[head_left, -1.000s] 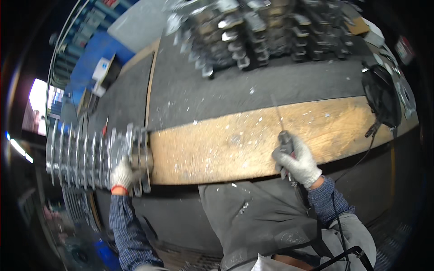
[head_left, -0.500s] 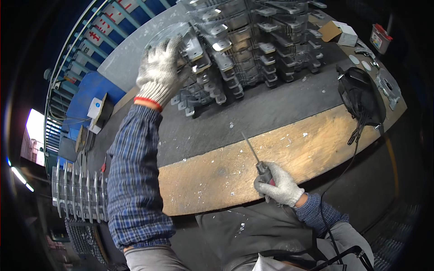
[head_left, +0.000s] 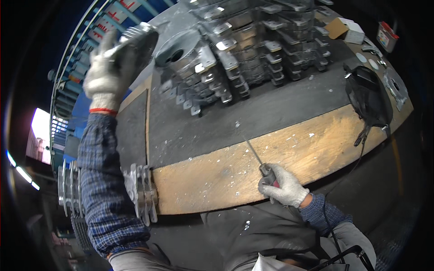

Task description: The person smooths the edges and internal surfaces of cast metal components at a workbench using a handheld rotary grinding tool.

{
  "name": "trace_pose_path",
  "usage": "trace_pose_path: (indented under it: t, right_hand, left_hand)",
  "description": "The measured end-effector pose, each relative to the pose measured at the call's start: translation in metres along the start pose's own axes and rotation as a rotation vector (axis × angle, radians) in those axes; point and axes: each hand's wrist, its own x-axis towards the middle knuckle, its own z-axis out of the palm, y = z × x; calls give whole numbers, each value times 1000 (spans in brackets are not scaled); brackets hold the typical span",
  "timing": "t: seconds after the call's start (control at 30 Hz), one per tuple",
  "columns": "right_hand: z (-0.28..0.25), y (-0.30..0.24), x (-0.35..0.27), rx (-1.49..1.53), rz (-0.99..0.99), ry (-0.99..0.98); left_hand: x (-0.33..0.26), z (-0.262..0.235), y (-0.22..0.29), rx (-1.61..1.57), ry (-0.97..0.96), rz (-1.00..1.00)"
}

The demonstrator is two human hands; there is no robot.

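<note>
My left hand (head_left: 106,74), in a white knitted glove, is raised at the upper left. Its fingers grip a round grey metal casting (head_left: 147,47) with ribs along its edge; motion blurs both. Just right of it stand stacked metal castings (head_left: 244,49) with protruding tabs. Low over the table's front wooden strip, my gloved right hand (head_left: 285,187) is closed around a hand tool (head_left: 266,170) with a dark and red handle. The tool's long thin shaft points up and to the left, away from me.
Metal shavings lie scattered on the wooden strip (head_left: 217,174) and black mat (head_left: 194,135). Ribbed castings (head_left: 142,192) stand at the left front. A black bag (head_left: 368,97) with a cord, an open carton (head_left: 348,30) and a red-lidded container (head_left: 387,37) are at right.
My left hand has moved left from the stack with a casting in it, exposing a round casting with a hole. The right hand holds the tool almost still.
</note>
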Motion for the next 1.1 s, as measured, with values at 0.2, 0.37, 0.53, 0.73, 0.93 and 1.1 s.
trace_pose_path:
  t: [0.2, 0.37, 0.53, 0.73, 0.93, 1.1]
  right_hand:
    - [5, 10, 1, 126, -35, 55]
    - [5, 15, 2, 91, -66, 133]
    - [14, 11, 6, 59, -63, 138]
    - [20, 9, 4, -28, -92, 216]
    - [19, 13, -7, -6, -60, 332]
    - [9, 20, -19, 10, -104, 429]
  left_hand:
    - [-127, -78, -61, -635, 43, -775]
    - [-237, -124, 71, -1439, -3, -1554]
    - [-374, -148, 169, -1836, 262, -1969]
    - [-406, -191, 325, -1092, -236, -1557]
    - [-375, -216, 348, -1404, -789, -894]
    - [-387, -195, 325, -1143, -312, -196]
